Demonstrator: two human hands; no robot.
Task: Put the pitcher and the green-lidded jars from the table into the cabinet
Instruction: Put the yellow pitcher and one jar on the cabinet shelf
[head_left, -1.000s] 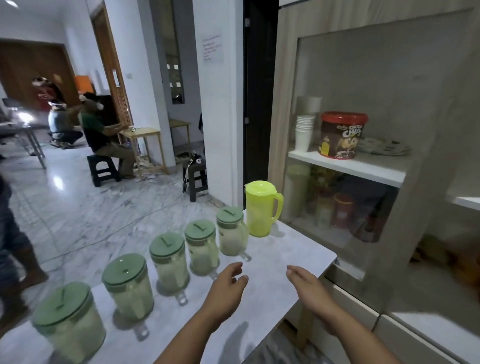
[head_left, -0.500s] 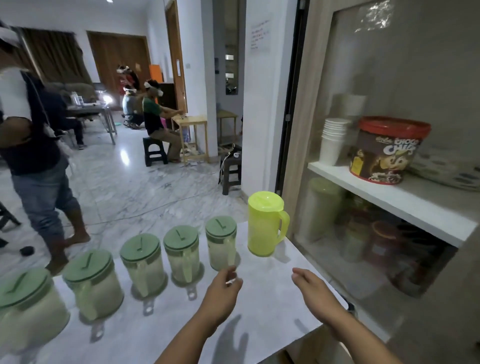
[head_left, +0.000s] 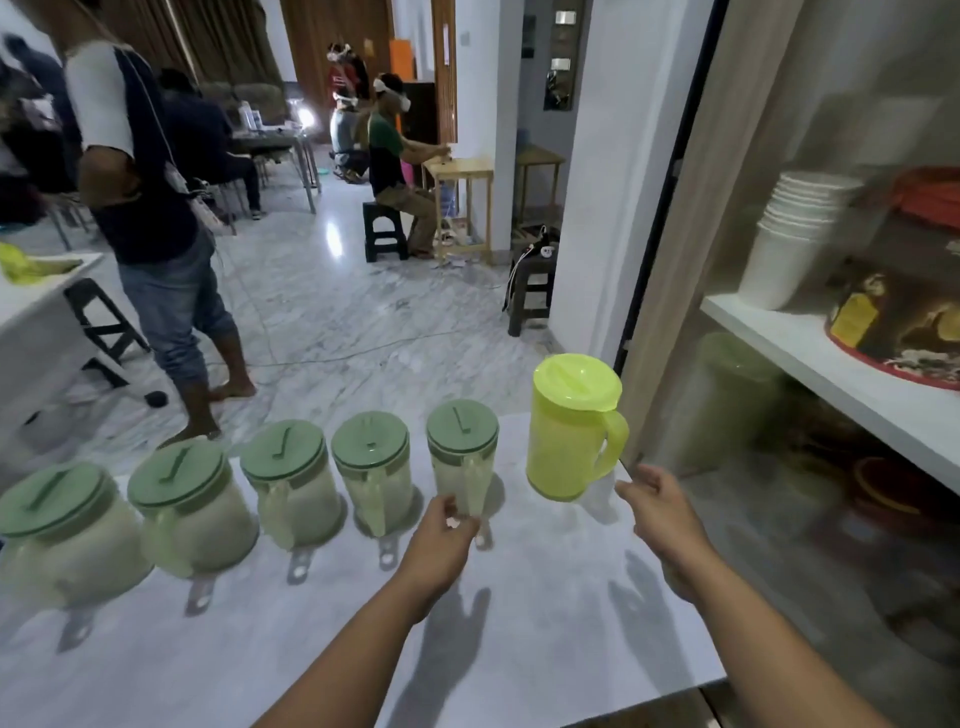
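A yellow-green pitcher (head_left: 570, 431) with a lid stands at the right end of the white table (head_left: 519, 649), its handle turned right. Left of it runs a row of several clear jars with green lids; the nearest is the rightmost jar (head_left: 460, 457). My left hand (head_left: 441, 535) is loosely curled, with its fingertips at the lower end of that jar's handle. My right hand (head_left: 660, 514) hovers open just below and to the right of the pitcher's handle, not touching it. The cabinet (head_left: 670, 260) stands right of the table, its shelves seen through a glass front.
On the cabinet shelf (head_left: 769, 338) stand stacked white cups (head_left: 789, 244) and a red-rimmed tub (head_left: 893, 332). A person (head_left: 156, 208) stands on the marble floor to the left, beside another white table (head_left: 31, 312). Stools and seated people are farther back.
The view has moved closer to the table. My left hand has reached forward to the rightmost jar's handle, and my right hand has moved up toward the pitcher's handle.
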